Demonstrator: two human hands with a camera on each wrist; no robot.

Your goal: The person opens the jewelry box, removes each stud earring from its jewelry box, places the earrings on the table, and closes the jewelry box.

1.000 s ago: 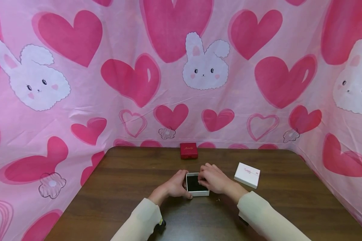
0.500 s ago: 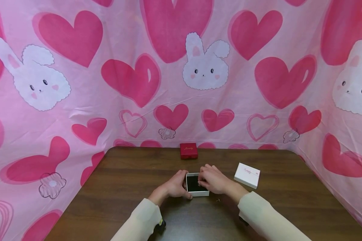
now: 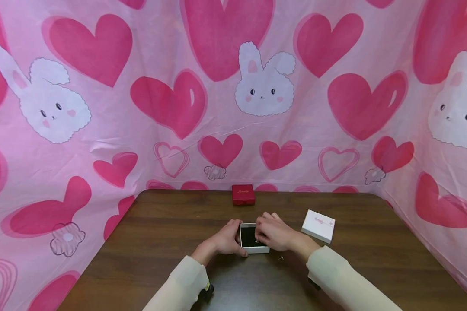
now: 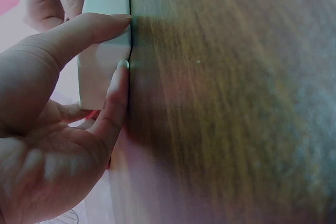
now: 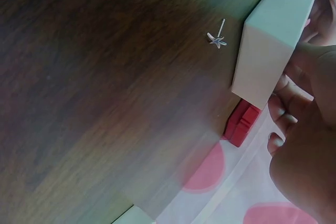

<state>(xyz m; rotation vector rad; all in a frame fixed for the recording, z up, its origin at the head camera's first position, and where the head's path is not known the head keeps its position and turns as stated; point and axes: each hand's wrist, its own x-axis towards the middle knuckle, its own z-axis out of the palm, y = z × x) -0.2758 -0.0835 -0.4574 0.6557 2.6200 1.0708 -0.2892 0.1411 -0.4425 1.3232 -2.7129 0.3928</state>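
Note:
A white jewelry box (image 3: 255, 250) without its lid stands on the table, its black padded insert (image 3: 247, 235) facing up. My left hand (image 3: 227, 239) grips the left side; in the left wrist view the thumb and a finger lie along the box's wall (image 4: 104, 80). Over the right half, my right hand (image 3: 274, 232) has its fingers curled down inside the box, pinching a small shiny earring (image 3: 257, 241), mostly hidden by the fingertips. A star-shaped stud earring (image 5: 217, 40) lies on the table just outside the box, near its front right corner.
The white lid (image 3: 318, 226) with pink lettering lies to the right of my right hand. A closed red box (image 3: 243, 195) stands at the table's back edge. Behind the wooden table (image 3: 171, 216) hangs a pink cloth (image 3: 225, 125) with hearts and rabbits.
A small glint has come into sight at my right fingertips over the black insert. The right fingers have shifted very slightly; my left hand and the box stay in place.

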